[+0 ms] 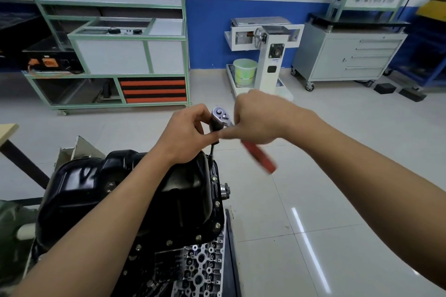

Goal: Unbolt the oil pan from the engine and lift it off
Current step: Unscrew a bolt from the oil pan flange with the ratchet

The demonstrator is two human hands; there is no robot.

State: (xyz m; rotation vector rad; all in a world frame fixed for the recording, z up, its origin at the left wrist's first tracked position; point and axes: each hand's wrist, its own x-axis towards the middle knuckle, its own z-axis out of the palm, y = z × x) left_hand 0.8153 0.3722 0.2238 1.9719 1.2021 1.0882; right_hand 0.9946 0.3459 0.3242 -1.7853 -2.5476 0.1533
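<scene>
- While both hands are closed on one tool, the left hand (185, 132) curls thumb and fingers round the neck just under the chrome head of the ratchet (219, 115). The right hand (259, 119), blurred, wraps the shaft above the red handle (259, 156).
- Below the left fingers a thin dark extension bar (212, 151) drops from the head to the far right corner of the oil pan.
- The oil pan (125, 195) lies under the left wrist and forearm. It is glossy black pressed metal, deep, with rounded, stepped sides.
- Small dull bolts (217, 225) stud its flange on the side toward the right arm.
- The engine (200, 263) beneath it shows a bright cast face full of round holes.
- Under the right arm the floor (313, 176) is pale glossy tile with a streak of reflected light.
- Beyond the hands stands a white stand (268, 55) with a handwheel and a translucent green bucket (244, 71) beside it, against a blue-banded wall (210, 31).
- Past the left hand is a green-framed bench (120, 55). Past the right arm is a grey wheeled cabinet (347, 55) with drawers.
</scene>
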